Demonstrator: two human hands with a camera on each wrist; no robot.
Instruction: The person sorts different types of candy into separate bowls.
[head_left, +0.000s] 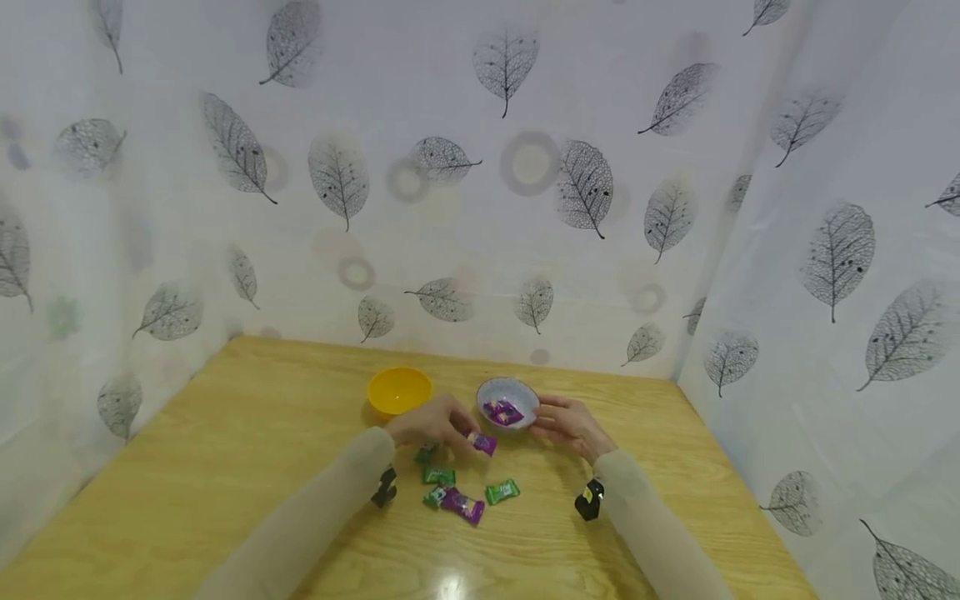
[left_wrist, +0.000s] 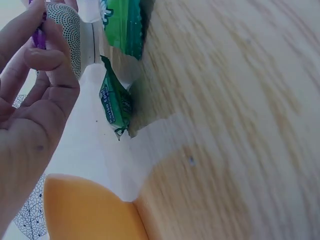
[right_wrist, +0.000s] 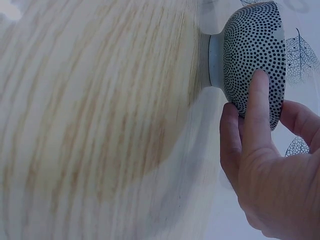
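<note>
My left hand (head_left: 438,423) pinches a purple-wrapped candy (head_left: 482,442) between thumb and fingers, just in front of the dotted bowl (right_wrist: 252,55). In the left wrist view that purple candy (left_wrist: 39,37) shows only in part at the fingertips. My right hand (head_left: 572,423) grips the bowl's right side; in the right wrist view the thumb lies at the rim and the fingers against the dotted outside. Purple candies (head_left: 502,412) lie inside the bowl. Below my left hand are green-wrapped candies (head_left: 439,476) and another purple candy (head_left: 462,505) on the table.
A yellow bowl (head_left: 400,392) stands left of the dotted bowl, beside my left wrist. Another green candy (head_left: 502,492) lies farther right on the wooden table (head_left: 225,467). White leaf-patterned curtains (head_left: 465,233) enclose the table's back and sides.
</note>
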